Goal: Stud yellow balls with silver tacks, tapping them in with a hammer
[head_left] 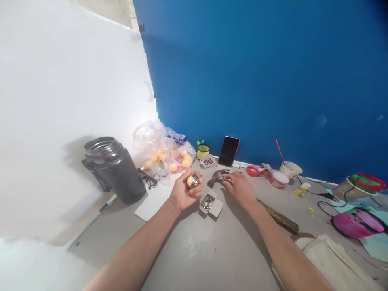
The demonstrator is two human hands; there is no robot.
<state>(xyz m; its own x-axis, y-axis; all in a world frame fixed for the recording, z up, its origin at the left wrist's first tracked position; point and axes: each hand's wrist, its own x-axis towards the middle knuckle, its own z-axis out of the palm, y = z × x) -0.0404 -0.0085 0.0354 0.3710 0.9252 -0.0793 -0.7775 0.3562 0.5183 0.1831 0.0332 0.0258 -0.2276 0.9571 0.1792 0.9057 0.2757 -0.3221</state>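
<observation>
The left hand [187, 193] has its fingers curled around a small round yellow ball with shiny silver bits on 1 side [190, 181], so the ball sits in the left fingers. The right hand [242, 189] has bent fingers touching a dark metal claw hammer with a brown wooden handle [214, 178], near its head; I cannot tell if they grip it. To do this well, I think the left fingers should hold the ball snug but not squash it, and leave its bare yellow part showing. The silver bits may be sharp, so soft fingertips are safer. Just below and between both hands' fingers is an open small pale cardboard box [216, 207] with many shiny silver metal bits [207, 203] in it. Past the fingers, another small open cardboard box [206, 157] holds more shiny bits. Left of the left fingers, a crinkly clear plastic bag [148, 136] holds yellow balls [173, 167].
</observation>
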